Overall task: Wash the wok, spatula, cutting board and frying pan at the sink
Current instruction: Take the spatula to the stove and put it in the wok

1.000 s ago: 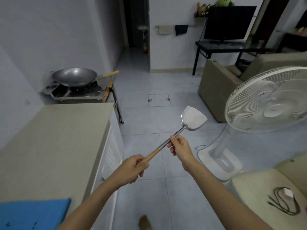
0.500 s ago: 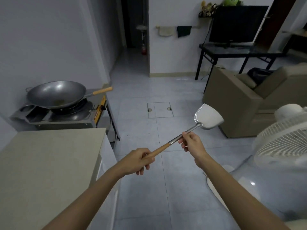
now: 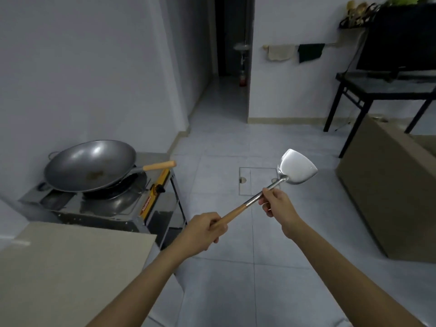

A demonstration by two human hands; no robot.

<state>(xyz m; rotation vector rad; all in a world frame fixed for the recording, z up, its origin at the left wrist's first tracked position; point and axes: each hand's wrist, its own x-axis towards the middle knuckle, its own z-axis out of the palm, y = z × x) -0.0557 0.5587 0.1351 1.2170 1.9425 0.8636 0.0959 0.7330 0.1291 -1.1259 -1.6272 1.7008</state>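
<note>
A steel spatula with a wooden handle is held out over the floor, blade up and to the right. My left hand grips the wooden end of the handle. My right hand pinches the metal shaft just below the blade. A grey wok with a wooden handle sits on a gas stove at the left, with a brown stain inside it. No sink, cutting board or frying pan is in view.
A beige counter fills the lower left beside the stove. A brown sofa stands at the right, a black table behind it. A dark doorway opens straight ahead across the tiled floor.
The view has swung left and moved forward: the fan has left the frame, and the stove and wok appear larger and closer. Both hands keep their hold on the spatula.
</note>
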